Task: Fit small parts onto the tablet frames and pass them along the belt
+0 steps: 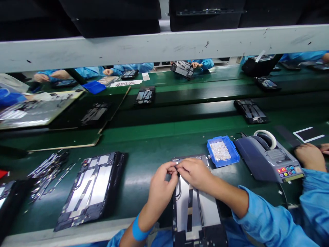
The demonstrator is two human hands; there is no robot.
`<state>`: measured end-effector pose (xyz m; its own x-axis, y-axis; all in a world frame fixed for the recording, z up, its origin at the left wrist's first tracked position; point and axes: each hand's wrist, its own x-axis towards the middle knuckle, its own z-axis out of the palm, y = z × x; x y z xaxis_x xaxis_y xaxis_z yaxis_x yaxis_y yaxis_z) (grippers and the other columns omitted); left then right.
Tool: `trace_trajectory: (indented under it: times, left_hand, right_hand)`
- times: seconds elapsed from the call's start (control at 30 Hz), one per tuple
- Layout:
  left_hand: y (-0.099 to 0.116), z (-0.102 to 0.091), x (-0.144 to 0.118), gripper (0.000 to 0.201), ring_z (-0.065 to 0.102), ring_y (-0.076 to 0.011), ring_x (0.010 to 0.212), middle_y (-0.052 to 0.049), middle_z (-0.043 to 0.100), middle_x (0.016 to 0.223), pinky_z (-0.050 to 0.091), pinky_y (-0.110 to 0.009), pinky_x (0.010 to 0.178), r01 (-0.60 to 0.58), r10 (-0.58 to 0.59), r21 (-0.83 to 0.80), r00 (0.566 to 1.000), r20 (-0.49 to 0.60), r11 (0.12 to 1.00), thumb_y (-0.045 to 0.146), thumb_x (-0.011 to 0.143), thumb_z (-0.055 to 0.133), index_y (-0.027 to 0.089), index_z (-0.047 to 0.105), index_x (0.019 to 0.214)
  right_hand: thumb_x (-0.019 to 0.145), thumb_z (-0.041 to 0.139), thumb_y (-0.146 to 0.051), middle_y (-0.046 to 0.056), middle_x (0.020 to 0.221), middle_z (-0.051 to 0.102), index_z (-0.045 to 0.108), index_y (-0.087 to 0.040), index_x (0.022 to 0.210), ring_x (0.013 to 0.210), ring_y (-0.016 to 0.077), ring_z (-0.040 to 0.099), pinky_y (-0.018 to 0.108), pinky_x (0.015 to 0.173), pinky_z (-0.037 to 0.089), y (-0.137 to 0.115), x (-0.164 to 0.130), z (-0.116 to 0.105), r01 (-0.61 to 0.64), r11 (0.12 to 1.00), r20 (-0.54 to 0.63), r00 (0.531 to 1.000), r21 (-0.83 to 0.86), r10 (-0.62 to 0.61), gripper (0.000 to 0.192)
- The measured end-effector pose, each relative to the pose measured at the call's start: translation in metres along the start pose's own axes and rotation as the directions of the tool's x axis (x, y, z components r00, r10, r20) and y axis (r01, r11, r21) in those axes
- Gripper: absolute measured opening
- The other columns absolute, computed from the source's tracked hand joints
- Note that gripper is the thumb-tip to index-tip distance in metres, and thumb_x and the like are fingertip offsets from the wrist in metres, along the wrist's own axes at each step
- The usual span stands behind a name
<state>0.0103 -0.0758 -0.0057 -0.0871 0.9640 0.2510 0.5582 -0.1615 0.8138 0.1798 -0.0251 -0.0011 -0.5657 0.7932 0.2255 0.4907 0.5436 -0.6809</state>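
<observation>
An opened tablet body (209, 209), with silver panels and dark ribbon cables, lies in front of me over the bench's near edge. My left hand (163, 183) is at its upper left corner, with thumb and fingers pinched together. Meeting it there, my right hand (196, 173) has its fingertips closed at the same spot and its palm over the tablet's top end. A small dark piece shows between the fingertips, too hidden to name. Beside the right hand stands a blue tray (234, 154) of small whitish pieces (220, 151).
Left of me lies a stack of opened tablets (89, 185), next to a heap of thin metallic strips (48, 175). A grey tape dispenser (267, 161) stands right, near a co-worker's hand (309, 156). More tablets (250, 111) sit on the green line beneath a shelf beam (164, 48).
</observation>
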Motion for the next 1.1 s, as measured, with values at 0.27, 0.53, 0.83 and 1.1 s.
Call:
trace_trajectory:
  times: [0.27, 0.53, 0.83, 1.1]
  left_hand:
    - [0.002, 0.005, 0.007, 0.019, 0.070, -0.0178, 0.080, -0.003, 0.072, 0.085, 0.056, -0.029, 0.074, 0.184, -0.183, -0.197, 0.983, 0.020, 0.963, 0.025, 0.083, 0.060, 0.019, 0.067, 0.100]
    - [-0.008, 0.000, 0.015, 0.011, 0.065, -0.0155, 0.071, -0.001, 0.067, 0.075, 0.050, -0.024, 0.063, 0.325, -0.316, -0.308, 0.945, 0.080, 0.894, 0.026, 0.077, 0.065, 0.019, 0.063, 0.085]
    - [-0.005, 0.006, 0.004, 0.003, 0.066, -0.0168, 0.076, -0.001, 0.065, 0.081, 0.053, -0.027, 0.071, 0.151, -0.159, -0.184, 0.987, -0.031, 0.971, 0.019, 0.080, 0.060, 0.021, 0.061, 0.083]
    - [0.000, 0.008, -0.001, 0.016, 0.067, -0.0154, 0.079, 0.000, 0.068, 0.082, 0.054, -0.027, 0.075, -0.252, 0.261, 0.112, 0.962, -0.076, 0.961, 0.008, 0.086, 0.056, 0.022, 0.064, 0.083]
  right_hand:
    - [0.090, 0.057, -0.016, 0.004, 0.081, 0.071, 0.067, -0.022, 0.079, 0.078, 0.0181, 0.065, 0.027, 0.074, 0.045, 0.018, -0.010, -0.032, -0.223, 0.961, -0.250, 0.952, -0.165, 0.178, 0.016]
    - [0.096, 0.050, -0.017, 0.014, 0.091, 0.070, 0.070, -0.016, 0.092, 0.085, 0.0248, 0.065, 0.032, 0.074, 0.045, 0.070, -0.052, -0.095, -0.480, 0.666, -0.309, 0.877, -0.572, 0.367, 0.021]
    - [0.099, 0.058, -0.023, 0.006, 0.089, 0.074, 0.073, -0.020, 0.090, 0.086, 0.0211, 0.067, 0.031, 0.081, 0.048, -0.015, -0.006, 0.000, -0.128, 0.959, -0.042, 0.992, -0.255, 0.121, 0.018]
    - [0.090, 0.059, -0.014, 0.006, 0.087, 0.075, 0.073, -0.019, 0.085, 0.084, 0.0200, 0.068, 0.028, 0.075, 0.043, -0.015, -0.001, 0.005, -0.231, 0.937, -0.016, 0.972, -0.262, 0.235, 0.016]
